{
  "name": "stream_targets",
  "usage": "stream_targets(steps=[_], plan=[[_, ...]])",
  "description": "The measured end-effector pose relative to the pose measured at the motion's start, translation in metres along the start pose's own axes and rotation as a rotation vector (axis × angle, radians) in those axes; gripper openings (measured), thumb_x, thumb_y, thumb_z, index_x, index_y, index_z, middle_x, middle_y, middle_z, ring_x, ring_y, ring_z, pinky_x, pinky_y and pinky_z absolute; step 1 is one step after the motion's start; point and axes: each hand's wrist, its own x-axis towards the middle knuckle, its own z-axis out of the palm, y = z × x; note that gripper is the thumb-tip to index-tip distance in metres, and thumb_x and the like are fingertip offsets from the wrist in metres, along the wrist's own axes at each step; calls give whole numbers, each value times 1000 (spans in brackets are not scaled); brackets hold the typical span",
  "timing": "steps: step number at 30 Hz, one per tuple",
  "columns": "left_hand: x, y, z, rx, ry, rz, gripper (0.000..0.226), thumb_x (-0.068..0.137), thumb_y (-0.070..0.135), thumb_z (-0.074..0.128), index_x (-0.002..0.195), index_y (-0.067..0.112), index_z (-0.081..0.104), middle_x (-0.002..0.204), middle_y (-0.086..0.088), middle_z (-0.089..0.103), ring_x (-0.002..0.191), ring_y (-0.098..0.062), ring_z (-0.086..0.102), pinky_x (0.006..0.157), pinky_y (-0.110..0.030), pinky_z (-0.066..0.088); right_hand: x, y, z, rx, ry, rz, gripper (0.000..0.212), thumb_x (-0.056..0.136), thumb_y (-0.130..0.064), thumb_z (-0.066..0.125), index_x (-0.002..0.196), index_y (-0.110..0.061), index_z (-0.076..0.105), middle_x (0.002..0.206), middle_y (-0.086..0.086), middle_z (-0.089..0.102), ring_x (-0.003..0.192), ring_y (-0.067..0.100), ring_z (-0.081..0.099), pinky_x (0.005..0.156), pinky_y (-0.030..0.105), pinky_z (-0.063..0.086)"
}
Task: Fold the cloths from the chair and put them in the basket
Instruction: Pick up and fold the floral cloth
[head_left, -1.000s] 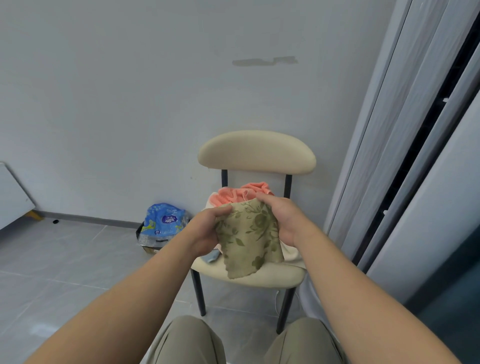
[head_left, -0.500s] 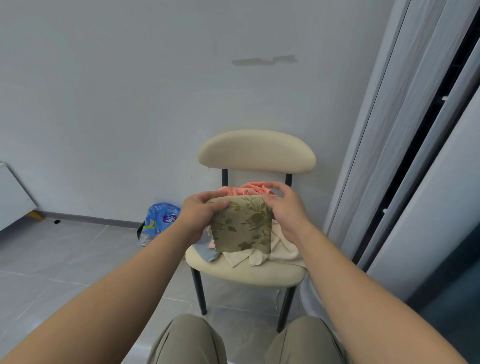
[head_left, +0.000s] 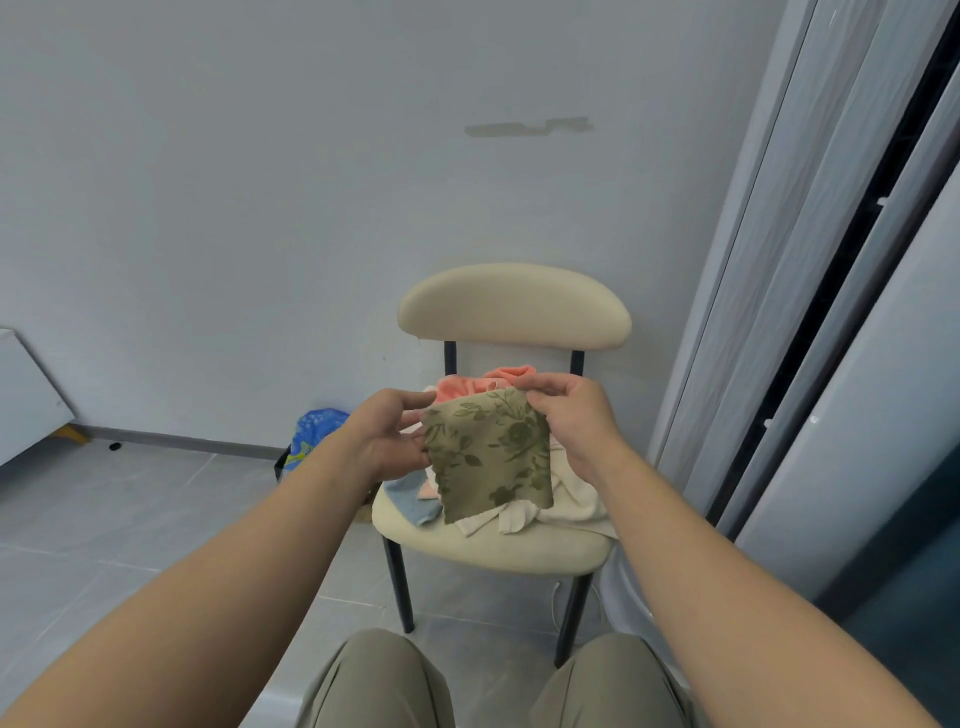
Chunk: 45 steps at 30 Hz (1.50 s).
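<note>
The green floral cloth (head_left: 488, 452) hangs in the air just in front of the chair (head_left: 514, 306) seat. It is held up by its top edge, probably so that its own weight pulls it flat and the corners can be matched for a fold. The right hand (head_left: 571, 415) pinches the upper right corner between thumb and fingers. The left hand (head_left: 387, 439) holds the upper left edge, fingers curled behind the fabric. Behind and below, the unfolded heap waits on the seat: a coral cloth (head_left: 483, 384) at the far side, a cream cloth (head_left: 571, 499) to the right, a blue cloth (head_left: 410, 496) at the near left. A blue bag (head_left: 311, 431) sits on the floor (head_left: 130, 509) left of the chair. The basket cannot be made out.
</note>
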Motion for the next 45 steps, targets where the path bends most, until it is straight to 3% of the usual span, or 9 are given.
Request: stream_targets(steps=[6, 11, 15, 18, 26, 30, 33, 40, 45], plan=[[6, -6, 0, 134, 116, 184, 40, 90, -16, 58, 125, 2, 50, 119, -18, 62, 99, -32, 72, 79, -41, 60, 1, 4, 0, -24, 5, -5, 29, 96, -2, 65, 79, -22, 80, 104, -4, 76, 100, 15, 70, 75, 25, 54], [3, -8, -1, 549, 88, 402, 42, 81, -14, 73, 114, 10, 72, 120, -9, 68, 111, -29, 65, 100, -46, 56, 2, 6, -2, -33, -19, -9, 27, 92, 1, 70, 85, -24, 77, 103, -8, 74, 99, 11, 69, 77, 25, 56], [4, -8, -1, 882, 170, 524, 39, 76, -4, 83, 109, 15, 78, 108, -2, 73, 105, -22, 66, 102, -40, 55, 3, 5, -5, -91, -71, -10, 35, 86, 6, 74, 89, -29, 75, 108, -2, 72, 100, 17, 71, 77, 25, 59], [5, -7, -2, 1039, 223, 612, 26, 84, 8, 81, 108, 19, 79, 101, 0, 74, 100, -20, 68, 96, -39, 58, 5, 7, -9, -223, -68, -65, 32, 87, -3, 77, 94, -33, 74, 106, -5, 73, 99, 14, 71, 75, 21, 58], [2, -9, 1, 1466, 132, 672, 12, 83, 20, 73, 93, 26, 70, 94, 9, 71, 94, -13, 67, 85, -33, 59, 1, 7, -9, -700, -108, -186, 17, 88, -31, 76, 105, -26, 78, 123, -5, 70, 113, 15, 63, 98, 39, 53], [-1, -22, 12, 1490, -93, 714, 32, 82, 39, 81, 110, 26, 70, 95, 10, 71, 86, -3, 65, 76, -21, 52, -6, -6, -5, -743, -268, -209, 14, 90, -36, 74, 103, -33, 77, 111, -12, 68, 105, 11, 61, 90, 33, 53], [2, -28, 15, 1539, -76, 750, 20, 92, 32, 68, 89, 13, 73, 80, -8, 68, 70, -12, 57, 63, -24, 45, -5, -5, -5, -627, -264, -224, 19, 89, -33, 76, 108, -33, 74, 100, -5, 69, 96, 12, 62, 85, 31, 54], [4, -15, 9, 1078, -21, 515, 16, 82, 27, 67, 90, 17, 77, 101, -13, 75, 101, -33, 70, 95, -50, 57, -8, 29, -23, -497, -302, -39, 25, 83, -38, 83, 102, -24, 73, 103, 2, 73, 91, 13, 66, 76, 24, 53], [-1, -10, 8, 930, -50, 459, 9, 69, 23, 64, 67, 24, 72, 87, -11, 73, 91, -37, 68, 90, -50, 56, -15, 36, -18, -370, -317, -36, 26, 86, -26, 81, 106, -37, 68, 92, -5, 65, 84, 8, 59, 69, 13, 48]])
